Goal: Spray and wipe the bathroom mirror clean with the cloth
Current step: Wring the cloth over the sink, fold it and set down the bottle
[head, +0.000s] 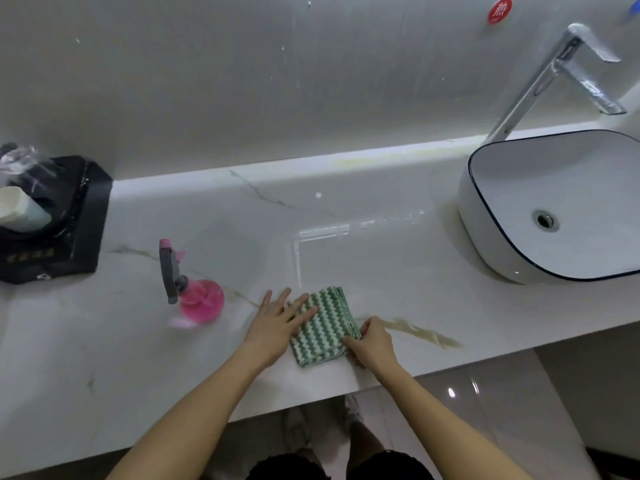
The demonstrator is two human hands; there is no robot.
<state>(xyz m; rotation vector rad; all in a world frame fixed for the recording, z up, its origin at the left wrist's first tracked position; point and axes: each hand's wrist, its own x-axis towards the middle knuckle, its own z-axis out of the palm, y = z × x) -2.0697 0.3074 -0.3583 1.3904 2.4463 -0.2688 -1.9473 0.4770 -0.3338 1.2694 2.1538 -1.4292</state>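
Note:
A folded green-and-white striped cloth (325,327) lies on the white marble counter (346,244) near its front edge. My left hand (277,320) lies flat with straight fingers pressing the cloth's left part. My right hand (372,342) pinches the cloth's right near edge with curled fingers. A pink spray bottle (197,292) with a grey trigger head stands on the counter to the left of my hands, apart from them. The glossy streaked wall surface (277,81) rises behind the counter.
A white basin with a dark rim (485,237) sits on the counter at the right, a chrome faucet (561,74) behind it. A black tray (86,220) with cups and plastic-wrapped items stands at the far left. Glossy floor tiles (467,410) show below the counter edge.

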